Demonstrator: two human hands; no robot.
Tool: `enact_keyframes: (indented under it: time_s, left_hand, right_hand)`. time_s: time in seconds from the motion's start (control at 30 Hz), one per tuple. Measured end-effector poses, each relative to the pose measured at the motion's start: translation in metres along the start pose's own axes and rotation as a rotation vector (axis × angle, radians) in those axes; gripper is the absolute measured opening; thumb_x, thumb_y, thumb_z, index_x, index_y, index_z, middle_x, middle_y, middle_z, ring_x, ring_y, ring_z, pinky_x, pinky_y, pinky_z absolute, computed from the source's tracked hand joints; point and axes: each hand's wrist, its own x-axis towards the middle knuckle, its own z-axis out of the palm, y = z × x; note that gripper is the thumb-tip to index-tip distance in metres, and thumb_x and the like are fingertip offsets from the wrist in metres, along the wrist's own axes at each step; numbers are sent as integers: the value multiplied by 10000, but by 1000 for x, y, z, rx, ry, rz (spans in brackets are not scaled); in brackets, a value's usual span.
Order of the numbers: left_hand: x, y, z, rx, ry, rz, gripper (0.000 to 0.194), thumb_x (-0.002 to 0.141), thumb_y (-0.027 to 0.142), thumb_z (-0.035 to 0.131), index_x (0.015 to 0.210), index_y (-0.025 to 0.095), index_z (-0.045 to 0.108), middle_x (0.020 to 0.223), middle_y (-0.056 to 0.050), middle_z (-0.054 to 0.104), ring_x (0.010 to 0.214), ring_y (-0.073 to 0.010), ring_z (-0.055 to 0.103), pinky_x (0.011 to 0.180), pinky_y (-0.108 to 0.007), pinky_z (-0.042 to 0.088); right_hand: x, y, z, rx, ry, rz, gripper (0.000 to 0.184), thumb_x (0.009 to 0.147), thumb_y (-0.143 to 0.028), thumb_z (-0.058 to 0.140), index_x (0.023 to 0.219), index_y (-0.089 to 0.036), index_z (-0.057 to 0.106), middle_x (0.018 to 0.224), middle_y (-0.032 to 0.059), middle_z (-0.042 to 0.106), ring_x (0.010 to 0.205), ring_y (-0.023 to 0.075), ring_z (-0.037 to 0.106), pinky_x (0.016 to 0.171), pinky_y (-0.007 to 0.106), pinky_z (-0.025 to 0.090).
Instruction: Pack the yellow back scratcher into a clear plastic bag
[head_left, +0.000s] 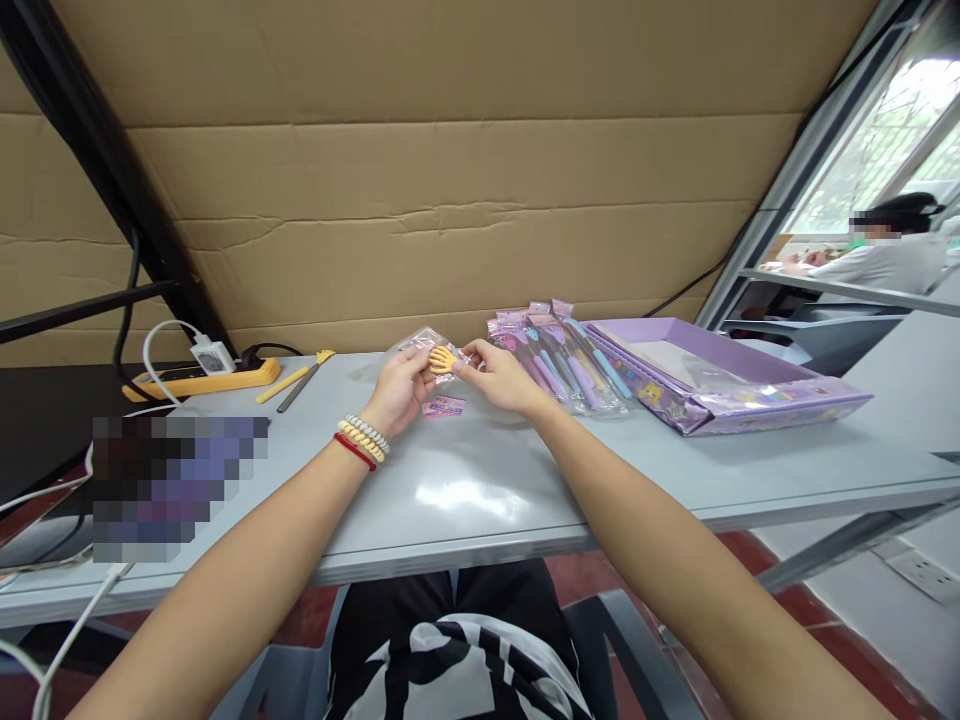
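Note:
Both my hands are raised over the far part of the grey table (480, 490). My left hand (397, 390), with beaded bracelets on the wrist, holds a small clear plastic bag (420, 345). A yellow hand-shaped pen top (442, 360) sticks out of the bag between the two hands. My right hand (499, 375) pinches that yellow piece and the bag's edge. A small pink label card (444, 405) lies on the table just under the hands.
A pile of bagged pastel pens (559, 355) lies right of my hands, beside a purple display box (705, 375). At the left are a loose yellow hand-topped pen (296, 380), a yellow power strip (206, 380) with charger and cables. Cardboard wall behind; a person sits far right.

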Motion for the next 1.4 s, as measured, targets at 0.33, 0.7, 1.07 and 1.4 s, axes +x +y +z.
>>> enact_keyframes:
  time_s: [0.33,0.7,1.07,1.4]
  left_hand:
    - [0,1,2,64,0,112,183,728,190,730,875,130,640,908,-80,699,889,-171,668,964,-372,508]
    - [13,28,-20,-54,274,275,112,822,76,559,851,163,623,920,-57,712,915,-143,681,932,-298,540]
    - [13,27,-26,-23,198,224,78,816,97,588,851,141,642,897,-72,714,878,-146,685,913,-314,549]
    - [8,26,-27,96,102,126,104,794,166,654,891,132,670,1004,-104,718,943,-165,676,837,-293,559]
  right_hand:
    - [-2,5,-1,-141,-84,31,426,972,-585,442,1059,-187,563,795,15,619,719,153,548,631,239,351]
    - [0,12,-5,-188,-417,156,421,882,-581,591,956,-169,635,948,55,658,816,173,574,632,247,373]
    - [-2,7,-11,-229,-594,99,184,744,-317,674,658,-174,596,619,-33,557,574,111,452,532,257,286]
    - [-1,8,-12,-160,-595,75,348,900,-447,526,726,-152,588,695,14,632,587,116,502,570,246,351]
